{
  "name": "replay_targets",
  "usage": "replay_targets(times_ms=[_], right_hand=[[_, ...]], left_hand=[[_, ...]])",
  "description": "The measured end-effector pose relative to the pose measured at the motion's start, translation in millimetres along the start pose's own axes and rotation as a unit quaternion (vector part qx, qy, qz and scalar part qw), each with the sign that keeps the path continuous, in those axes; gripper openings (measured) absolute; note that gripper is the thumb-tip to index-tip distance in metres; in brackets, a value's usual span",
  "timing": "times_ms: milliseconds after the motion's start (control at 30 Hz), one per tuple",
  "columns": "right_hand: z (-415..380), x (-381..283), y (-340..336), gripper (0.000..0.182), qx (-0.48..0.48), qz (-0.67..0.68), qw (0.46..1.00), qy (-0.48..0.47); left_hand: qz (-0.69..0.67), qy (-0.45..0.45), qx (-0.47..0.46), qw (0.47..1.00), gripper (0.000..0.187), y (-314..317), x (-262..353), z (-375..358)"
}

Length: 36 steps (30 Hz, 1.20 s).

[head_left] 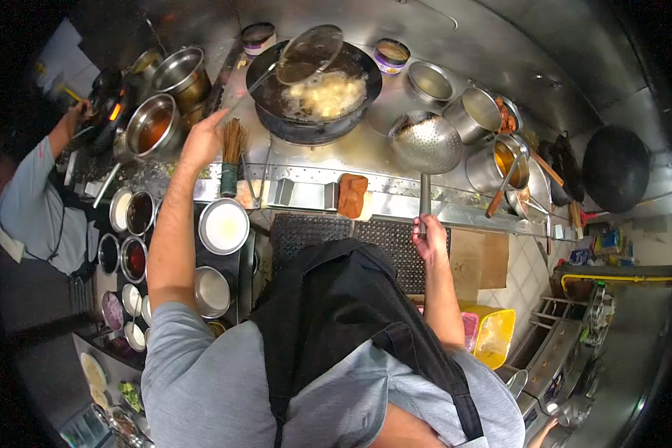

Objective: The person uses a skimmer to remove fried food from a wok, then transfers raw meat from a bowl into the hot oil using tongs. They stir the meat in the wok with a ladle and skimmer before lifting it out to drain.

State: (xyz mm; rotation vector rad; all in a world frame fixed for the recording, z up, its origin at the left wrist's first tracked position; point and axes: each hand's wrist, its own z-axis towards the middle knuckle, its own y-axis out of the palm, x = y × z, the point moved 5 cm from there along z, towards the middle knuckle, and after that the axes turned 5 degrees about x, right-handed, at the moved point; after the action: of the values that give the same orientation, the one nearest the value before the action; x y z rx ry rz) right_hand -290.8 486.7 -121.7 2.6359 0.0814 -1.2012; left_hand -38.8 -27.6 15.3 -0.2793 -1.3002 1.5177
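My left hand point(201, 142) is closed around the thin handle of a wire-mesh skimmer point(310, 54), whose round head hangs over the far side of a black wok point(306, 134). Pale pieces of food point(325, 95) bubble in oil inside the wok. In my right hand point(430, 237) is the handle of a perforated metal strainer ladle point(427, 142), held over the steel counter to the right of the wok. A bamboo wok brush point(231, 153) stands close to my left hand. A folded brown cloth point(352, 196) lies at the counter's front edge.
Metal pots point(474, 113) and a pot with a ladle point(500, 164) line the right side. On the left are a pot of reddish-brown liquid point(153, 127) and several sauce containers point(140, 213). Another person point(48, 194) works at far left. A black mat point(313, 235) covers the floor.
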Motion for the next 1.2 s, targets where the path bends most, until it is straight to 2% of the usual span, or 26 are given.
replay_targets(times_ms=[67,100,167,200,267,300,367,400,433,533,667,767,933,1000,1167,1200], right_hand=[[1,-4,4,0.009,0.002,-0.008,1.0,-0.001],[2,-9,1,0.009,0.005,-0.011,1.0,-0.003],[4,-9,10,0.008,-0.007,-0.014,1.0,-0.01],[4,-9,13,0.008,-0.007,-0.013,1.0,-0.01],[1,-10,14,0.008,-0.005,-0.02,1.0,-0.007],[3,-10,12,0.008,-0.003,-0.018,1.0,-0.007],[3,-7,10,0.009,-0.017,-0.017,1.0,-0.006],[2,-7,10,0.009,-0.015,-0.016,1.0,-0.006],[0,-8,10,0.009,-0.013,-0.021,1.0,-0.003],[-1,-8,13,0.008,-0.012,-0.024,1.0,0.002],[2,-11,20,0.009,-0.006,-0.025,1.0,0.003],[19,-13,23,0.009,-0.03,-0.025,0.999,-0.002],[42,-31,36,0.01,-0.028,-0.029,0.999,-0.01],[47,-37,39,0.01,-0.029,-0.032,0.999,-0.016],[47,-41,42,0.01,-0.037,-0.026,0.999,-0.018],[43,-41,43,0.01,-0.036,-0.03,0.999,-0.019]], left_hand=[[0.007,-0.059,-0.011,0.998,0.041,-2,-14,4],[0.002,-0.061,-0.011,0.998,0.041,0,-8,6],[-0.105,-0.256,-0.114,0.954,0.044,-6,-11,8],[-0.104,-0.255,-0.114,0.954,0.044,-4,-15,8],[-0.194,-0.334,-0.158,0.909,0.05,10,-27,-2],[-0.194,-0.332,-0.16,0.909,0.05,11,-22,-4],[-0.314,-0.406,-0.218,0.83,0.057,21,-12,-18],[-0.349,-0.4,-0.258,0.807,0.064,29,-11,-21],[-0.349,-0.399,-0.261,0.807,0.064,37,-12,-24],[-0.415,-0.42,-0.27,0.761,0.075,56,-3,-33],[-0.47,-0.421,-0.273,0.726,0.073,92,11,-37],[-0.484,-0.392,-0.279,0.731,0.073,121,14,-35],[-0.513,-0.402,-0.235,0.721,0.07,142,25,-26],[-0.489,-0.379,-0.211,0.757,0.066,143,15,-16],[-0.452,-0.361,-0.197,0.791,0.063,136,-16,3],[-0.419,-0.335,-0.202,0.819,0.062,131,-22,8]])
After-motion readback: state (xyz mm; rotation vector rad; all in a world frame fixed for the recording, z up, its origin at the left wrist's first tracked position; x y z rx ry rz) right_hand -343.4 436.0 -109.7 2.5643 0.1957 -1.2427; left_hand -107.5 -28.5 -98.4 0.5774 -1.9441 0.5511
